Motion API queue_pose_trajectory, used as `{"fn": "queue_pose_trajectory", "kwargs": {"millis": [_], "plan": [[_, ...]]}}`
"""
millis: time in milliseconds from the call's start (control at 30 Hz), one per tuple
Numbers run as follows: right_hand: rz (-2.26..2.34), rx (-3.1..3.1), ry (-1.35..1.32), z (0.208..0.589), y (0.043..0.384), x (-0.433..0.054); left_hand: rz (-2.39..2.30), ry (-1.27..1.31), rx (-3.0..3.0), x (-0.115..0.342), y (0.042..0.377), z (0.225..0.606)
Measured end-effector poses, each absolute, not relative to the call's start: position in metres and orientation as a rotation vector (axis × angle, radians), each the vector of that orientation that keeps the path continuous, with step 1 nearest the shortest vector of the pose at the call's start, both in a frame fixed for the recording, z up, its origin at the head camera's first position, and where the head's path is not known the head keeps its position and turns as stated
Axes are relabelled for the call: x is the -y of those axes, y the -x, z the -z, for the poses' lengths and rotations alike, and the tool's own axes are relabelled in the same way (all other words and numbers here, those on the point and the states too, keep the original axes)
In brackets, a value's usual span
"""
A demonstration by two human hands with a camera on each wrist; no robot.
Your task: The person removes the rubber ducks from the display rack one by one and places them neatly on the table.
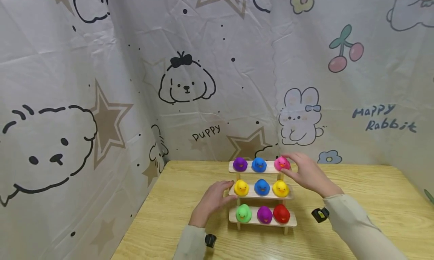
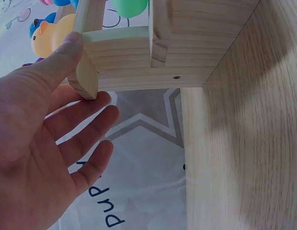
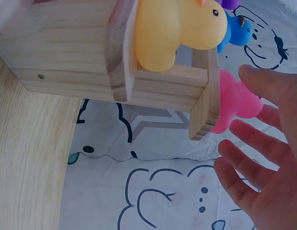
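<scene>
A three-tier wooden display stand (image 1: pixel 261 198) holds small rubber ducks. Along its top tier sit a purple duck (image 1: pixel 240 164), a blue duck (image 1: pixel 259 164) and, at the right end, a pink duck (image 1: pixel 281 163). My right hand (image 1: pixel 306 173) has thumb and forefinger about the pink duck (image 3: pixel 227 103); the other fingers are spread. On the middle tier, a blue duck (image 1: pixel 262 187) sits between two yellow ducks (image 1: pixel 241 187). My left hand (image 1: pixel 213 199) grips the left end of that tier, thumb on the board's edge (image 2: pixel 86 79), fingers partly behind it.
The bottom tier carries a green duck (image 1: pixel 243 213), a purple duck (image 1: pixel 265 214) and a red duck (image 1: pixel 281 214). Beneath the stand is a wood-grain table (image 1: pixel 162 230). A cartoon-printed cloth (image 1: pixel 237 75) hangs behind the table and along the sides.
</scene>
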State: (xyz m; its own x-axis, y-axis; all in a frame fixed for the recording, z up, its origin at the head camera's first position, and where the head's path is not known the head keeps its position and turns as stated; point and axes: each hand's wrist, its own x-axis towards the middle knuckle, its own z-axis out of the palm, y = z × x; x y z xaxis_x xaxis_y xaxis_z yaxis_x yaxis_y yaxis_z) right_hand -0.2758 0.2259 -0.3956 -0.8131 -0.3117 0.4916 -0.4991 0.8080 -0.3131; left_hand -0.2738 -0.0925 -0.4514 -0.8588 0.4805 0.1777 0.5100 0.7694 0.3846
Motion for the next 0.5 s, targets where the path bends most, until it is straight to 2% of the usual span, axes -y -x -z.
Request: {"fn": "queue_pose_trajectory", "kwargs": {"millis": [500], "plan": [[-0.691,2.598,-0.55,0.3977,0.2836,-0.218,0.718,0.806,2.88,0.0937,0.2755,0.4534]]}}
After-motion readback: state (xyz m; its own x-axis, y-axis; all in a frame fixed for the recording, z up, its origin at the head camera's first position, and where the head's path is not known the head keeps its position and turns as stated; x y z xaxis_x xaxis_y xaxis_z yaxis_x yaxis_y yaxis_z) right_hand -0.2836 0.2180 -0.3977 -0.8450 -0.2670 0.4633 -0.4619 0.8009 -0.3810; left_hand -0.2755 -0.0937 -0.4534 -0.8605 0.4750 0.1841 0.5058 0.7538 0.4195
